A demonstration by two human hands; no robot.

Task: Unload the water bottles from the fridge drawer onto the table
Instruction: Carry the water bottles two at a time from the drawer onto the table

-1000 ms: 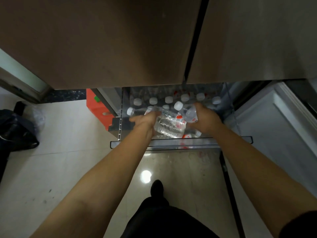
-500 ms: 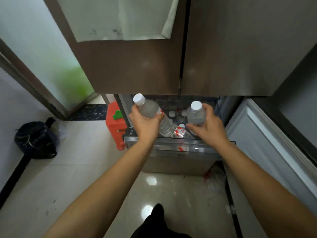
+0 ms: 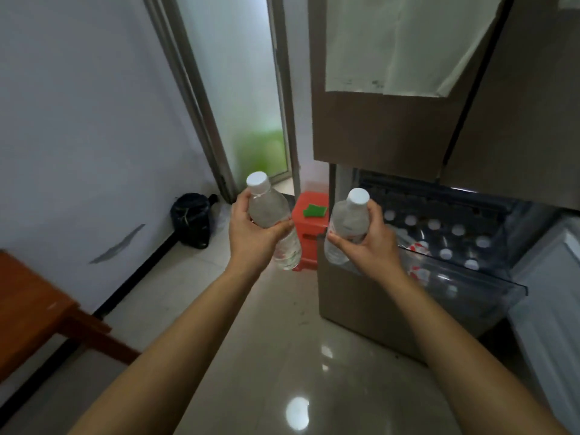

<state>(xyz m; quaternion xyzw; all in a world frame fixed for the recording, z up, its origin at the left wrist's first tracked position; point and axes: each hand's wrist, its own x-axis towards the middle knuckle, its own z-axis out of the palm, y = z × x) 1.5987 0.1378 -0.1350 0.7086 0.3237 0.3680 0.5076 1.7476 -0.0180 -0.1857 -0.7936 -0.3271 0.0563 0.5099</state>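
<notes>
Clear plastic bottle (image 3: 272, 220) gripped in left hand (image 3: 251, 237), fingers curled round; right hand (image 3: 367, 246) likewise wraps second bottle (image 3: 346, 226).

Home kitchen: tall fridge (image 3: 376, 136), glossy tiled floor (image 3: 270, 312), wooden table (image 3: 31, 302).

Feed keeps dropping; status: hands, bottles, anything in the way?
Left hand grips one clear plastic white-capped water bottle; right hand grips second bottle. Both held outside open fridge drawer, more bottles inside. No obstacle seen toward brown wooden table.

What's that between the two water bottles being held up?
In the head view, an orange-red plastic stool with a green object on top stands behind the gap.
</notes>
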